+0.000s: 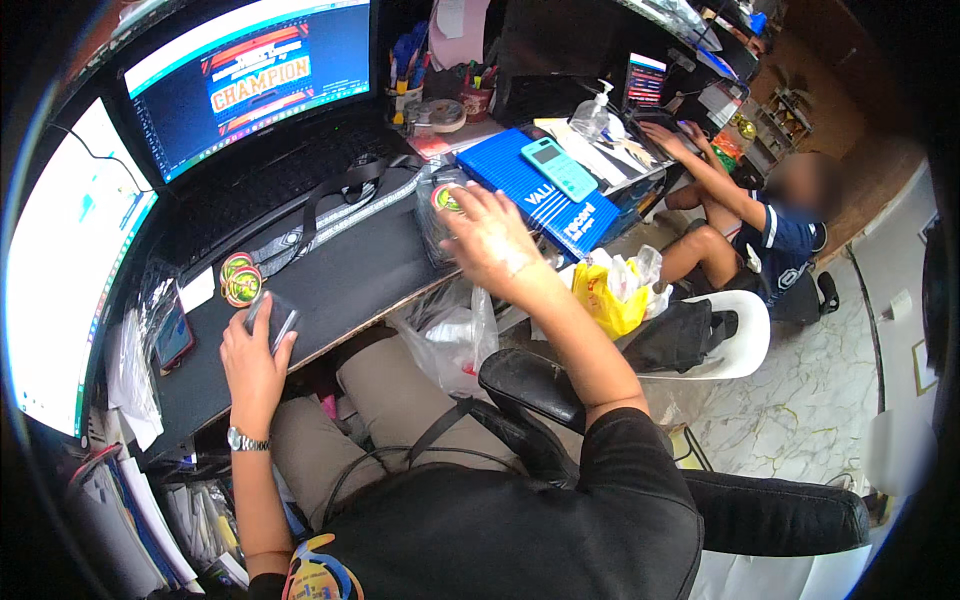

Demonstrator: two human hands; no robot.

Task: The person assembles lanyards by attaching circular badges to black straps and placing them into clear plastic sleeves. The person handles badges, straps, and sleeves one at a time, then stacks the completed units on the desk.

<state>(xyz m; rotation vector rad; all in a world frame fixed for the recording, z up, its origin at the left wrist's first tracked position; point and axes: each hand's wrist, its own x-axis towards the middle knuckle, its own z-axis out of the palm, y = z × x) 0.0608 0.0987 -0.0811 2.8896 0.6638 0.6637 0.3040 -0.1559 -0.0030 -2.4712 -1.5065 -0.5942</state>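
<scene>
Black flat desk (360,275): right hand (495,245) over its right part, fingers loosely spread, contact unclear; left hand (252,358) over its left front, thumb and fingers around clear rectangular plastic piece (282,315), round red-green-yellow discs (240,281) lying on the desk just beyond that hand.
</scene>
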